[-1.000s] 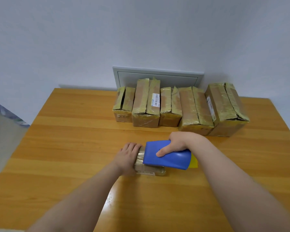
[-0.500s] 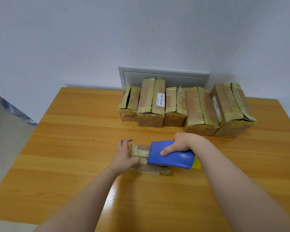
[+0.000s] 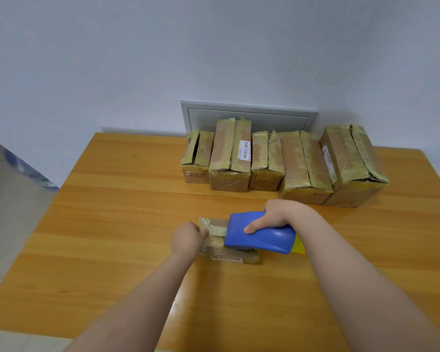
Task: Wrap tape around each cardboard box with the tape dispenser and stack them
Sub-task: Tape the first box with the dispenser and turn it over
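Observation:
A small flat cardboard box (image 3: 215, 228), partly covered in yellowish tape, lies on the wooden table (image 3: 112, 212) in front of me. My left hand (image 3: 187, 238) grips its left end with curled fingers. My right hand (image 3: 277, 215) holds the blue tape dispenser (image 3: 261, 233), which lies across the box's right part and hides it. A yellow piece (image 3: 298, 246) shows at the dispenser's right end.
Several taped cardboard boxes (image 3: 277, 161) stand side by side in a row at the table's far edge, against a grey wall panel (image 3: 247, 115). The table's left edge drops off to a floor (image 3: 8, 199).
My left hand went from resting on the box's left end to lifting off with spread fingers, then gripped that end again. The dispenser slid right along the box, baring taped cardboard.

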